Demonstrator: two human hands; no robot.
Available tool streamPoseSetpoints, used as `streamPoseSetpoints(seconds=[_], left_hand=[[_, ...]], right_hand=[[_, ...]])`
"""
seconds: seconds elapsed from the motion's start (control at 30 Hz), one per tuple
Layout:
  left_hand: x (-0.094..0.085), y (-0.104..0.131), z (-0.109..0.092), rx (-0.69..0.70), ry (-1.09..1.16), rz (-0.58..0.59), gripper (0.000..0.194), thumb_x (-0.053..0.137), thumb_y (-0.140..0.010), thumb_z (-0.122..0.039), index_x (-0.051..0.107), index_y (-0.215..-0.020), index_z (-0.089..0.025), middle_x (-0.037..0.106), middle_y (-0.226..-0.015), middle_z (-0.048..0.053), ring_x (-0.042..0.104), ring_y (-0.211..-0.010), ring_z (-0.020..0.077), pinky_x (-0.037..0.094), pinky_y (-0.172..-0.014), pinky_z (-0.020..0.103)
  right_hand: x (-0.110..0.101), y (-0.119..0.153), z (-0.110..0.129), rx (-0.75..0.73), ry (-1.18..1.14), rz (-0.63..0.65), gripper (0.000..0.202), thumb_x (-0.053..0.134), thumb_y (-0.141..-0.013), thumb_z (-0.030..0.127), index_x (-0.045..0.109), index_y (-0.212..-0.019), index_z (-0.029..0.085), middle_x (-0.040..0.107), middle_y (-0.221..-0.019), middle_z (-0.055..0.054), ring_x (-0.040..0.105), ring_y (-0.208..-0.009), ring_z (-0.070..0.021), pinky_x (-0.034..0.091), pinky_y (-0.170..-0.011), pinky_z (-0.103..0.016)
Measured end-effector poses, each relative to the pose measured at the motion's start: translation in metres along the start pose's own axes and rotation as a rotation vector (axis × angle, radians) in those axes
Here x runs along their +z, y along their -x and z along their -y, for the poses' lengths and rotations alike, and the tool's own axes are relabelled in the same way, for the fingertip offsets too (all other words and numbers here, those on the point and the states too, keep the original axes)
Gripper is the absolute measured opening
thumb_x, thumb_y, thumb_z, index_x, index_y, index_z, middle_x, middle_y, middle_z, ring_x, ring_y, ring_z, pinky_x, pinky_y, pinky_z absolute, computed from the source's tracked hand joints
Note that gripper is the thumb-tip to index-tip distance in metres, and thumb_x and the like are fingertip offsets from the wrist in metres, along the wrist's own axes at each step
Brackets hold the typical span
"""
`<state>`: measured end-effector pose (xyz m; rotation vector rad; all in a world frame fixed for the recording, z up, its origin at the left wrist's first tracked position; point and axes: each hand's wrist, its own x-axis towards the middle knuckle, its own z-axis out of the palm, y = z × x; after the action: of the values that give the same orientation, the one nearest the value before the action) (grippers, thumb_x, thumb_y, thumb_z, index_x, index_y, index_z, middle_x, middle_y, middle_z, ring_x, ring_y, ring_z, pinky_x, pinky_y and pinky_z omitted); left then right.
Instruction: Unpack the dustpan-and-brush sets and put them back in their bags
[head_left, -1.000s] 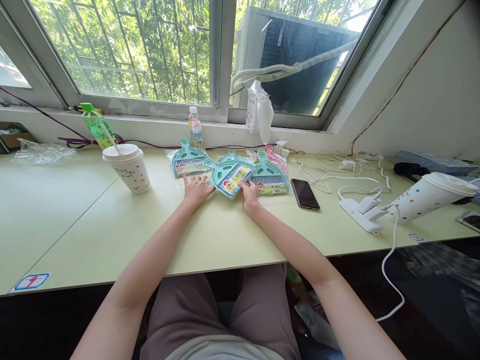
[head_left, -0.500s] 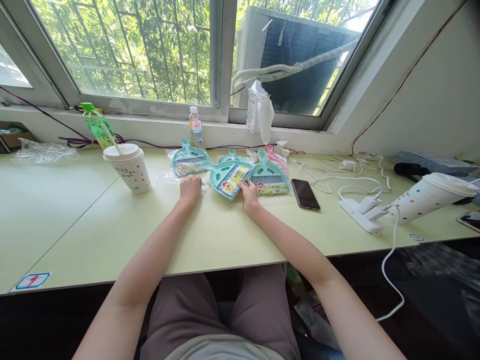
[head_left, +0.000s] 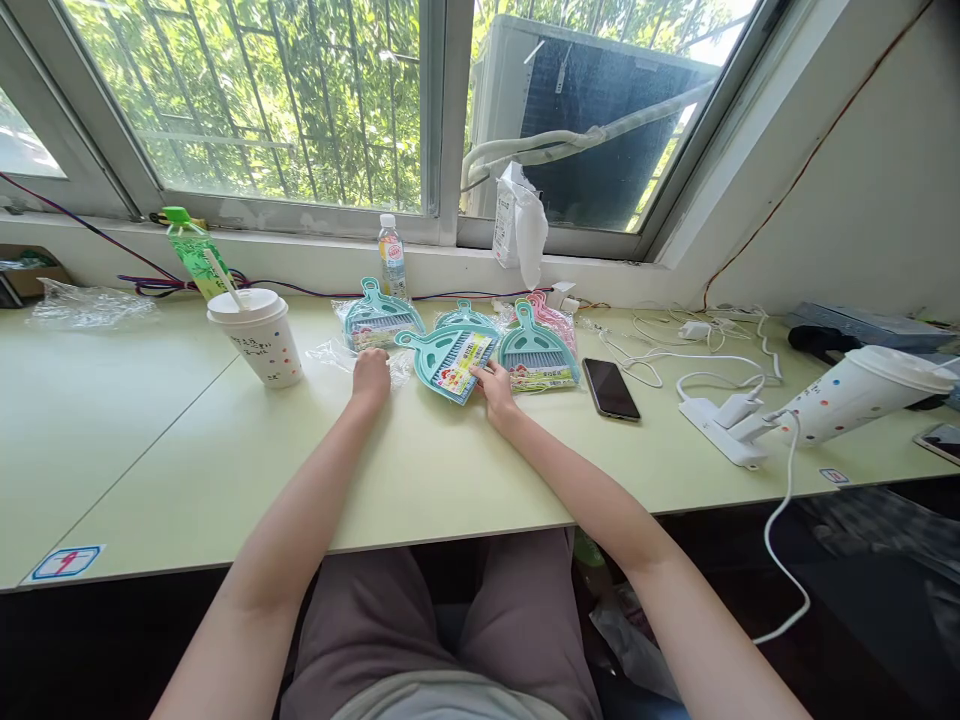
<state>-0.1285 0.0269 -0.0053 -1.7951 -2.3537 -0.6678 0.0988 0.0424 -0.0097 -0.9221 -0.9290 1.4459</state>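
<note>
My right hand (head_left: 493, 392) pinches the lower right edge of a teal mini dustpan and brush set (head_left: 441, 358), where a colourful printed card lies over the bristles. The dustpan's handle points left. Close by on its left, my left hand (head_left: 372, 376) is closed on a crumpled clear plastic bag (head_left: 328, 353), which spreads out on both sides of the fist. More teal sets lie around: one in its wrapper (head_left: 379, 318) behind my left hand, another (head_left: 537, 352) just right of my right hand. A third (head_left: 465, 313) is partly hidden behind the held one, and a pink one (head_left: 555, 318) lies at the back.
A paper cup with straw (head_left: 259, 340) and a green-capped bottle (head_left: 193, 250) stand at left. A clear bottle (head_left: 391, 255) stands by the window. Rightward are a black phone (head_left: 611, 388), a white power strip (head_left: 724, 430) with cables and a tilted cup (head_left: 862, 395).
My left hand has moved a little to the left, with the plastic bag drawn along. The held dustpan set has shifted slightly left and turned a little; my right hand still grips it.
</note>
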Motion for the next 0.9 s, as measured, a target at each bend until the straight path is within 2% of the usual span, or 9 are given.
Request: streamPoseSetpoints(seconds=[0.2,0.4,0.6,0.73,0.9], left_hand=[[0.0,-0.004,0.007,-0.102,0.156,-0.127,0.046,0.037,-0.079,-0.005,0.073,-0.108,-0.012,0.071,-0.105,0.015,0.064,-0.101,0.0283,0.048,-0.094,0.039],[-0.005,-0.001,-0.001,-0.039,0.256,-0.328,0.048,0.034,-0.084,-0.007,0.069,-0.115,-0.015,0.067,-0.12,0.012,0.057,-0.116,0.0256,0.045,-0.102,0.04],[-0.005,0.006,-0.015,0.156,0.252,-0.285,0.045,0.036,-0.086,-0.005,0.069,-0.115,-0.014,0.066,-0.118,0.011,0.055,-0.117,0.0241,0.044,-0.103,0.037],[-0.006,0.01,-0.021,0.188,0.292,-0.314,0.044,0.036,-0.087,-0.005,0.069,-0.115,-0.013,0.066,-0.118,0.01,0.056,-0.116,0.0237,0.043,-0.104,0.037],[-0.005,0.013,-0.032,0.326,0.416,-0.232,0.041,0.041,-0.087,-0.009,0.073,-0.11,-0.02,0.069,-0.118,0.006,0.06,-0.113,0.0216,0.045,-0.103,0.038]], right_hand=[[0.003,0.004,0.002,0.043,0.044,0.054,0.019,0.067,-0.073,0.01,0.062,-0.09,0.018,0.073,-0.077,-0.001,0.072,-0.077,-0.0181,0.061,-0.077,-0.034],[0.003,0.004,0.002,0.028,0.034,0.037,0.02,0.069,-0.072,0.01,0.062,-0.088,0.018,0.073,-0.078,-0.002,0.072,-0.076,-0.0189,0.061,-0.076,-0.035],[0.002,0.003,0.003,0.007,0.019,0.051,0.022,0.072,-0.071,0.013,0.062,-0.09,0.018,0.073,-0.081,-0.002,0.071,-0.072,-0.0166,0.061,-0.075,-0.033],[0.004,0.005,0.003,0.014,0.036,0.096,0.018,0.067,-0.075,0.011,0.062,-0.091,0.017,0.073,-0.08,-0.002,0.07,-0.069,-0.015,0.06,-0.068,-0.029],[0.005,0.006,0.003,0.007,0.055,0.118,0.02,0.069,-0.074,0.013,0.062,-0.092,0.018,0.074,-0.083,-0.002,0.071,-0.072,-0.0155,0.06,-0.068,-0.028]])
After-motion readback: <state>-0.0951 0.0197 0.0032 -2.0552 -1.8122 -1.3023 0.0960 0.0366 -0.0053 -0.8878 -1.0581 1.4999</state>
